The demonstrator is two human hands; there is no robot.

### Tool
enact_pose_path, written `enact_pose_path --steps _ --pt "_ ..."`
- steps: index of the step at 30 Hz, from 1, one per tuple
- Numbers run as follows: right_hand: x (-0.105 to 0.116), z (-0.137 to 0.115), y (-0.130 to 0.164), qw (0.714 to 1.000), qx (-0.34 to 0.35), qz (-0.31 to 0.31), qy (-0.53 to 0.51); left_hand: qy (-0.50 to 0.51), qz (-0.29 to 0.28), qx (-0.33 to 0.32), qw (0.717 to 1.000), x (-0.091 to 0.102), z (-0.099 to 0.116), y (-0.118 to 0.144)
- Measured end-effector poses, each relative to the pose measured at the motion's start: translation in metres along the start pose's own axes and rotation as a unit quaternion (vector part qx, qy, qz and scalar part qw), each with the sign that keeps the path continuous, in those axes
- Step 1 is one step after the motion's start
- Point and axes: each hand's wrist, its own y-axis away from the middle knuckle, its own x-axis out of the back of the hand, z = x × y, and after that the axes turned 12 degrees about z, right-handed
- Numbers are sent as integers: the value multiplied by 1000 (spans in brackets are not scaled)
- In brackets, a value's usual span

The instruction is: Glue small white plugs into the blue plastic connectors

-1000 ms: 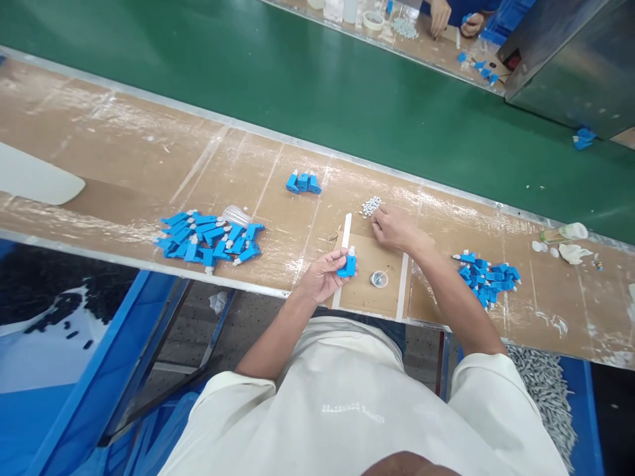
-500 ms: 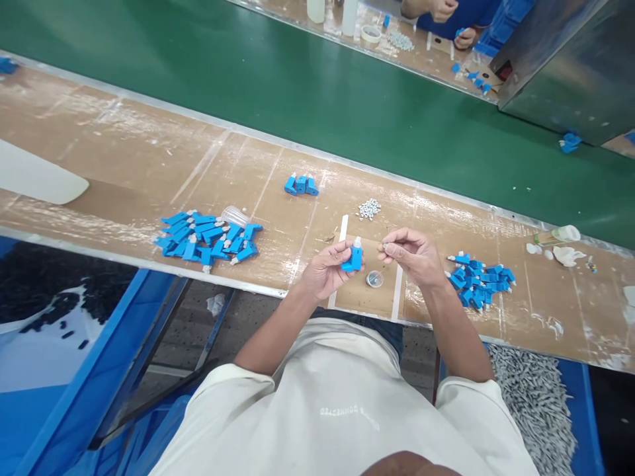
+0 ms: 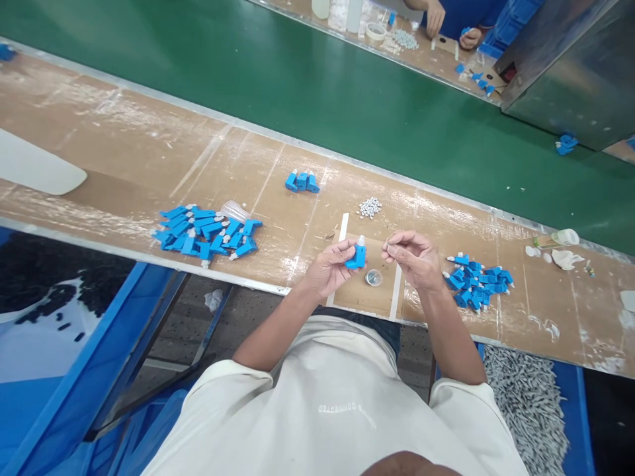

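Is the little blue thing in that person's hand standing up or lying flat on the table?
Up, off the table: the left hand pinches the blue part, white tip on top.

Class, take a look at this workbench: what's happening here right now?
A person at a brown workbench holds a small blue plastic part with a white tip in the left hand. The right hand pinches something tiny at its fingertips beside that part; what it is cannot be told. Piles of blue parts lie on either side, a cluster of small grey pieces sits beyond the hands, and a small round dish below them.
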Motion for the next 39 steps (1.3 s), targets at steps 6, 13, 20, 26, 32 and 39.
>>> enact_pose_path --steps 6,13,20,26,32,39 --pt "-3 2 2 999 26 22 28 0 9 15 1000 3 0 -1" --pt "-5 1 2 998 12 55 33 20 22 7 1000 6 -1 -1" --pt "-9 2 4 999 -3 39 23 13 18 11 1000 4 1 1" --pt "-6 11 6 1000 -7 18 19 -1 16 11 1000 2 2 1" --pt "-4 15 6 999 -18 35 32 5 24 20 1000 1 2 2" --pt "-4 17 6 998 -21 42 47 3 31 21 999 1 1 2"
